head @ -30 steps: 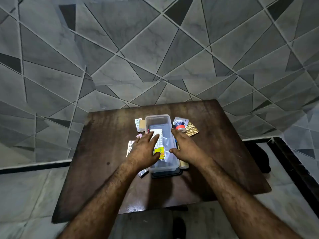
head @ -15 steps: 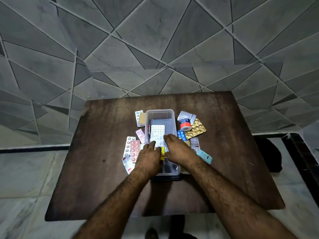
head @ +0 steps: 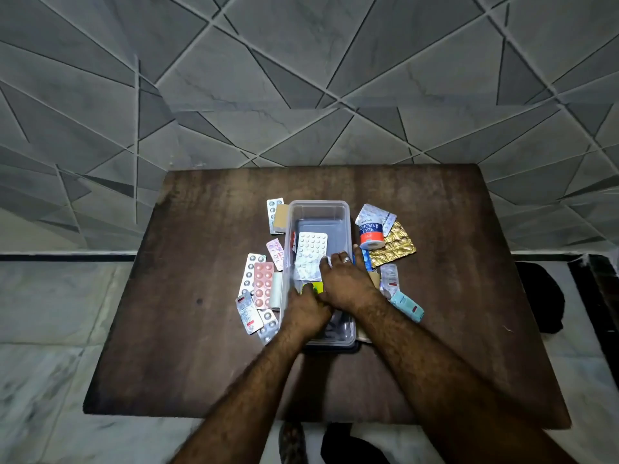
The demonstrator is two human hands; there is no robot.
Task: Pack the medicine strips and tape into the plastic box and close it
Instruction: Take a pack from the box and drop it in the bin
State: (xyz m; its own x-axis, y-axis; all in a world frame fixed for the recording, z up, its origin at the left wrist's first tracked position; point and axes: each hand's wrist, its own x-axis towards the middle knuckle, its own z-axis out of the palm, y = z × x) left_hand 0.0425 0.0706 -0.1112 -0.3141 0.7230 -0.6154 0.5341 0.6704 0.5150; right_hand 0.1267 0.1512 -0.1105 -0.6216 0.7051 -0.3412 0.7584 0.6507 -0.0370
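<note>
My right hand [head: 345,283] is pressing flat on a white pill strip [head: 310,256] inside the clear box [head: 318,209] mid-table, its long axis running away from me; my left hand [head: 306,308] is curling in, grip unclear

We see a dark wooden table [head: 201,296] against a grey tiled wall [head: 301,78], on a marble floor [head: 50,329].

The clear rectangular plastic box [head: 318,209] sits mid-table on the dark wooden table [head: 187,329]. Left of the box lie foil medicine strips [head: 259,286]; right of it stands the packaged adhesive tape roll [head: 370,231]. A white blister strip [head: 311,254] lies inside.
</note>
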